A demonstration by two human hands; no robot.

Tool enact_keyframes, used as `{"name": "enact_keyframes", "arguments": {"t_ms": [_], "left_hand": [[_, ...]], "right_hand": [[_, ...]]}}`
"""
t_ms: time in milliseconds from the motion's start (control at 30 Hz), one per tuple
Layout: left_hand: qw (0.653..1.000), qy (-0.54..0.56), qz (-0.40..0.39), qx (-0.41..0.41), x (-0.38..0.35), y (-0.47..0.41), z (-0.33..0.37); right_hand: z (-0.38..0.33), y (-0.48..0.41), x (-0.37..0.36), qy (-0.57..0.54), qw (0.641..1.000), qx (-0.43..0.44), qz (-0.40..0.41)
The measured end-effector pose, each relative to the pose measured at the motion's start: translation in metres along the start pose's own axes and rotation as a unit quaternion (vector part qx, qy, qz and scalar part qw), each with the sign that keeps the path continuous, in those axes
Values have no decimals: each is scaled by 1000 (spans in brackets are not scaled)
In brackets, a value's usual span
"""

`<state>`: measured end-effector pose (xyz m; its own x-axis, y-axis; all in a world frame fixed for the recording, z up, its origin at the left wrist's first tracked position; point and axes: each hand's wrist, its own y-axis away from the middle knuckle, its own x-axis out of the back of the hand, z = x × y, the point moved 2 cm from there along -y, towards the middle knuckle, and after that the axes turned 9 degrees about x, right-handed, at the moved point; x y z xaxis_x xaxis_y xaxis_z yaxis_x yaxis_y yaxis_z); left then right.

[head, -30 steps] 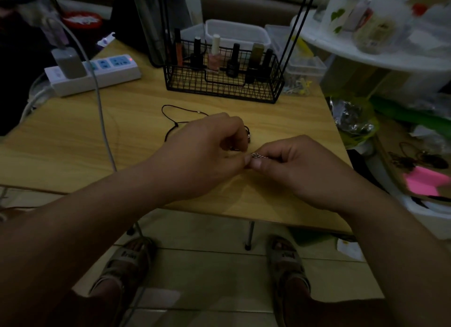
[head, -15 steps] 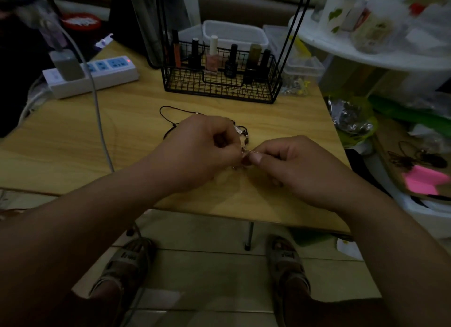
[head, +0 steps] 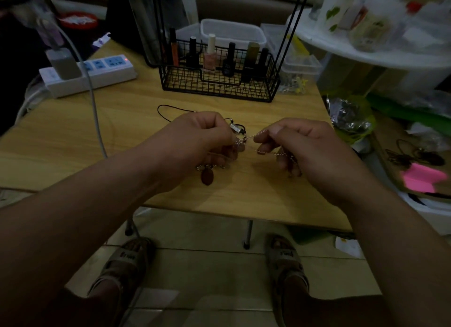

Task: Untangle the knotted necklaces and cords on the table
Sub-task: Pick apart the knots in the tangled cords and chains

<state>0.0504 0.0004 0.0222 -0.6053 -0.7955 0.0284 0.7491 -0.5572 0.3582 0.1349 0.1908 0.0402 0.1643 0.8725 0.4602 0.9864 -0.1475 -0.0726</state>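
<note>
head view: a black wire basket (head: 219, 86) stands at the far middle of the table (head: 73, 136). upright in it are nail polish bottles: a pink one (head: 210, 58) with a white cap, black ones on either side, an olive one (head: 251, 54) toward the right, and an orange tube (head: 174, 49) at the left end. behind the basket sits a white tub (head: 231, 32); its contents are hidden. right of the basket a clear box (head: 301, 66) holds small yellow bits, too small to name. off the table's right edge a green bag (head: 367, 125) holds crumpled shiny foil. at far left a power strip (head: 97, 75) carries a charger (head: 64, 63).

both hands are over the table's near middle, knuckles up, fingers curled. the left hand (head: 202, 141) pinches a thin silver chain (head: 249, 138) between thumb and forefinger, its grip closed tight on it. the right hand (head: 307, 146) pinches the same chain with the thumb on top, its grip closed too. a short length of chain stretches between the hands, which are near but apart, and more chain runs under the right fingers. a brown oval pendant (head: 207, 177) shows below the left hand on chain links; whether it touches the table cannot be told. a black cord (head: 166, 109) lies on the table behind the left hand.
</note>
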Motion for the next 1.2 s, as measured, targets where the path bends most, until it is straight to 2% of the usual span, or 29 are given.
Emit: {"name": "enact_keyframes", "arguments": {"t_ms": [300,433,567,733,1067,1200], "left_hand": [[999,-51,-17,-6,-2,1,1],[998,-53,-18,-3,-3,1,1],[998,-54,-17,4,-3,-1,2],[998,-56,-21,11,-3,-3,0],[991,-127,21,-25,-2,-1,0],[981,-183,25,-58,-5,3,2]], "right_hand": [[4,-2,-3,37,998,7,51],[7,-4,-4,81,992,29,87],[4,-2,-9,128,987,52,87],[1,5,-26,74,995,53,28],[5,3,-34,128,989,59,50],[9,1,-33,32,997,10,66]]}}
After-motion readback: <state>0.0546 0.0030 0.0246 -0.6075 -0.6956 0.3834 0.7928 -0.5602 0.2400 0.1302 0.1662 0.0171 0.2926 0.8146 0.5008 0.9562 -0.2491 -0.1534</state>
